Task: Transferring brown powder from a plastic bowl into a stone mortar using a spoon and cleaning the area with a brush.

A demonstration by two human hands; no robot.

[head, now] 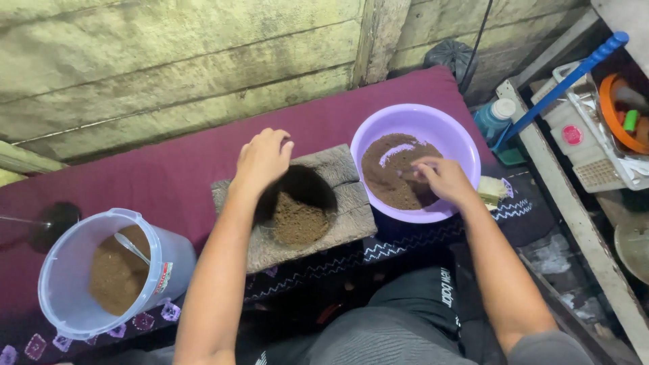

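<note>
Left hand (262, 159) rests curled, empty, on the stone mortar (297, 206) of brown powder; right hand (443, 179), fingers loosely bent, touches powder in the purple bowl (412, 122); a clear tub (74, 270) stands left.

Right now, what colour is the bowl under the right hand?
Light purple bowl, seen best in the head view.

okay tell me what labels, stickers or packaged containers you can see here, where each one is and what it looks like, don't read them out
Label: on the side of the clear plastic tub at lower left; a small upright strip, white with red and green.
Sticker: on the white crate at right; round and red.
Bottle: beside the purple bowl near the right hand; blue with a white cap.
No screens or signs show.
</note>
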